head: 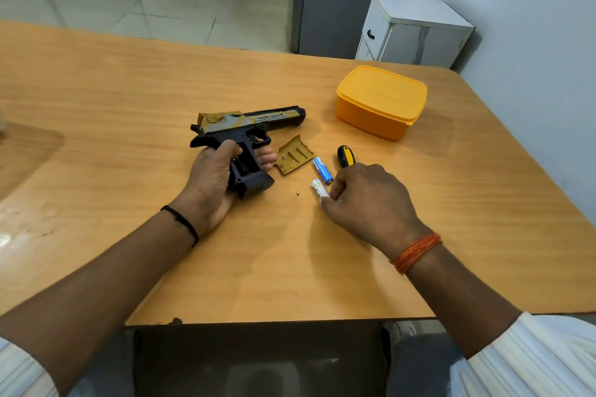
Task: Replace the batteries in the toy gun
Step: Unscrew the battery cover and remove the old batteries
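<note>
- Head view: the toy gun (245, 135) lies on its side a little left of the frame's centre, barrel pointing toward the right, grip toward the lower edge with its battery bay open and facing up.
- Left hand (214, 184) is wrapped around the grip, thumb over the top and fingers curled beneath, pinning the gun against the tabletop (129, 90).
- Right hand (367, 200) sits right of centre, fingers curled down with thumb and fingertips pinching the near end of the white battery (319, 189); whether it has left the tabletop I cannot tell.
- White battery's long axis runs from lower right to upper left, roughly matching the open bay, which lies to the hand's left, near but apart.
- Blue battery (323, 170) lies just beyond the white one, nearly parallel, untouched.
- Between bay and batteries sit the removed gold cover (295, 156) and a small screw (297, 193); the screwdriver (346, 156) pokes out above the right hand.
- Judged from this, the right hand is the nearer for carrying the battery leftward into the bay.
</note>
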